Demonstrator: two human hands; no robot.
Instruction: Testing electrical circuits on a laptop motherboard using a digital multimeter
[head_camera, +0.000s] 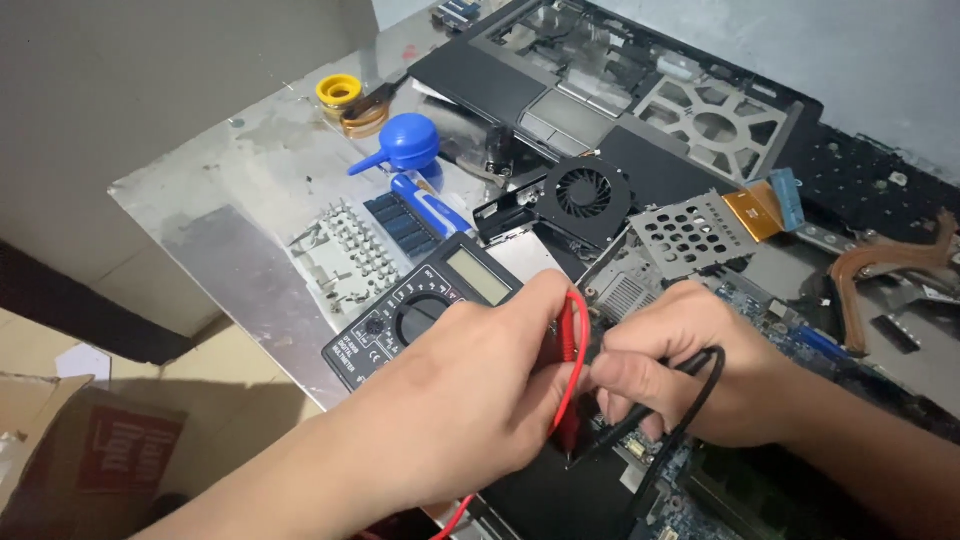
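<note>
I see a shiny, scratched metal table (250, 190), a matt black plastic meter (420, 305), and a smooth blue plastic blower (405, 143).

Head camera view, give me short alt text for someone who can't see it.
Two bare hands press multimeter probes onto a laptop circuit board: the left hand holds the red probe, the right hand the black probe. A black multimeter, cooling fan and blue dust blower lie behind.

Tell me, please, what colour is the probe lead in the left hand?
Red, seen in the head view.
</note>
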